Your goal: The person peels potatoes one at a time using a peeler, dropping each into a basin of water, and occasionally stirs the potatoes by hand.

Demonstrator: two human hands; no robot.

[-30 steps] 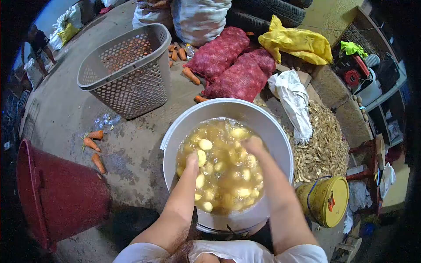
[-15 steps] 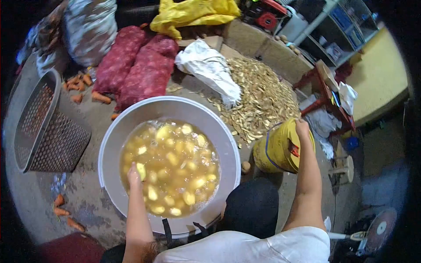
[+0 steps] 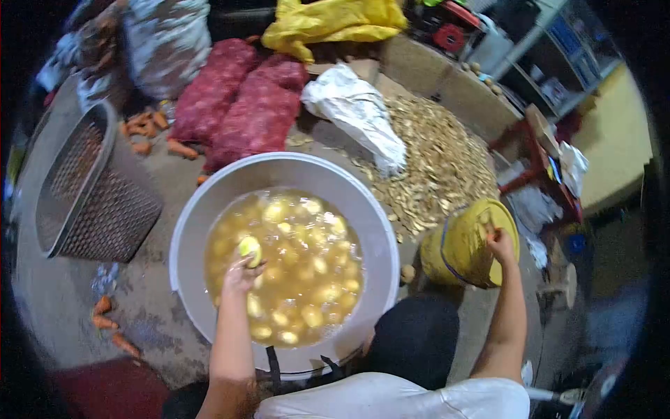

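A wide grey-white tub point(image 3: 179, 241) holds murky water with many pale peeled potatoes point(image 3: 313, 316) in it. Over the tub's left side, my left hand point(image 3: 242, 274) is closed around a peeled potato point(image 3: 249, 248), lifted above the water. To the right, my right hand point(image 3: 501, 248) is at the yellow bucket point(image 3: 450, 244). Its fingers are closed on a small tool with an orange-red handle point(image 3: 495, 234); blur hides the tool's exact kind.
Beyond the tub lie a heap of peelings point(image 3: 443, 164), a white sack point(image 3: 356, 112) and red mesh sacks point(image 3: 255, 115). A plastic basket point(image 3: 115, 209) stands left, with loose carrots point(image 3: 125, 343) on the floor. A red stool point(image 3: 534, 164) is at the right.
My left hand has raised the potato from the water surface. My right hand has moved from the bucket's rim to the orange-red-handled tool and taken hold of it. The view has shifted slightly.
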